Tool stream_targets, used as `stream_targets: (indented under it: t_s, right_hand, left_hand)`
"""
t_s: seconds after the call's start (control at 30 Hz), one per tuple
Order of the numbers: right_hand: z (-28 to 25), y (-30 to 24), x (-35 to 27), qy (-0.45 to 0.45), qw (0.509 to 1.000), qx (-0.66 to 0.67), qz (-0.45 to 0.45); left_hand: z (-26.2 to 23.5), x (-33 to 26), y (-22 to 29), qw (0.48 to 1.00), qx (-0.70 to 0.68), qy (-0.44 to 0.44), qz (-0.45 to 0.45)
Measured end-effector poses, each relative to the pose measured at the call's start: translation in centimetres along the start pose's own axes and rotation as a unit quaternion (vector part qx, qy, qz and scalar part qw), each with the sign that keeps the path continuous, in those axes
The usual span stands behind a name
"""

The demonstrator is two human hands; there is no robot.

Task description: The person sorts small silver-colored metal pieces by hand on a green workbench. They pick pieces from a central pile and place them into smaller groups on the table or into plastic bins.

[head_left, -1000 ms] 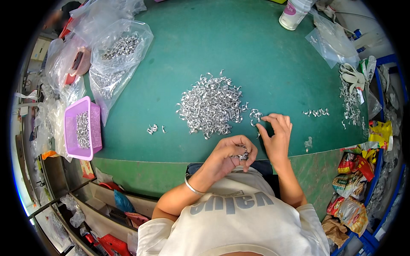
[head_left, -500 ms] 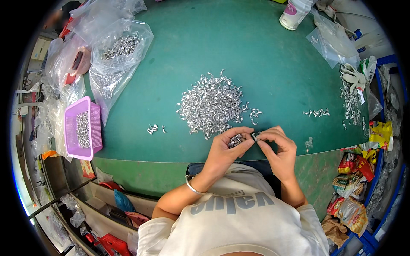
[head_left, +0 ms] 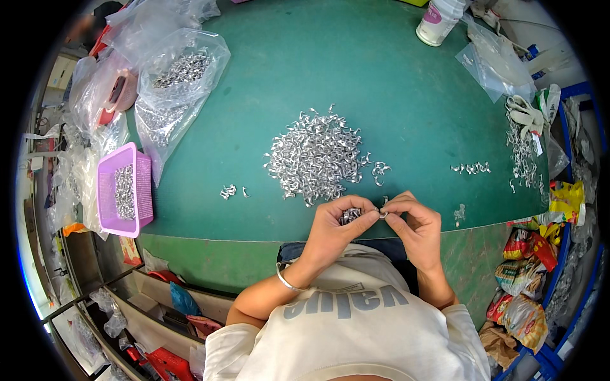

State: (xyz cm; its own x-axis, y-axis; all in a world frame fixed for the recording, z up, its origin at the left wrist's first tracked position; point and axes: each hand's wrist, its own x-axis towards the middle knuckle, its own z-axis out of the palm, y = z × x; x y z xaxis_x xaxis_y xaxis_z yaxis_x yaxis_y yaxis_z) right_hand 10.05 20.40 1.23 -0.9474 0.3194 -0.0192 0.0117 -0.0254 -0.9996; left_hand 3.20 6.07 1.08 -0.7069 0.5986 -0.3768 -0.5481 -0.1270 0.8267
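My left hand [head_left: 338, 223] is curled around several small curved silver metal pieces [head_left: 349, 216], just above the table's near edge. Its thumb and forefinger meet my right hand [head_left: 414, 218] at one more curved metal piece [head_left: 383, 214], which the right thumb and forefinger pinch. A large heap of the same silver pieces [head_left: 314, 155] lies beyond my hands on the green table [head_left: 406, 82]. Some loose pieces [head_left: 380, 169] rest at the heap's right side. A small cluster [head_left: 227, 192] lies to the left, and a short row of pieces [head_left: 471, 168] to the right.
A purple basket [head_left: 147, 190] with metal pieces stands at the left edge, beside a clear plastic bag [head_left: 210, 70] of more pieces. At the right lie a pile of pieces [head_left: 523, 155] and a glove [head_left: 526, 116]. A white bottle [head_left: 438, 22] stands far right.
The metal piece between my fingertips has turned, and my fingertips have come closer together around it. The heap and the other pieces look the same.
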Motion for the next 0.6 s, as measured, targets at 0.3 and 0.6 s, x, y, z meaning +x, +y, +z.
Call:
stream_targets:
  t_s: [0.3, 0.6]
  right_hand:
    - [-0.3, 1.6, 2.1, 0.088, 0.975, -0.201, -0.041]
    - [-0.7, 4.2, 4.1, 0.097, 0.857, -0.48, -0.158]
  left_hand:
    - [-6.4, -1.5, 0.3, 0.97, 0.084, 0.226, 0.032]
    - [-15.0, -2.3, 1.1, 0.825, 0.25, 0.469, 0.191]
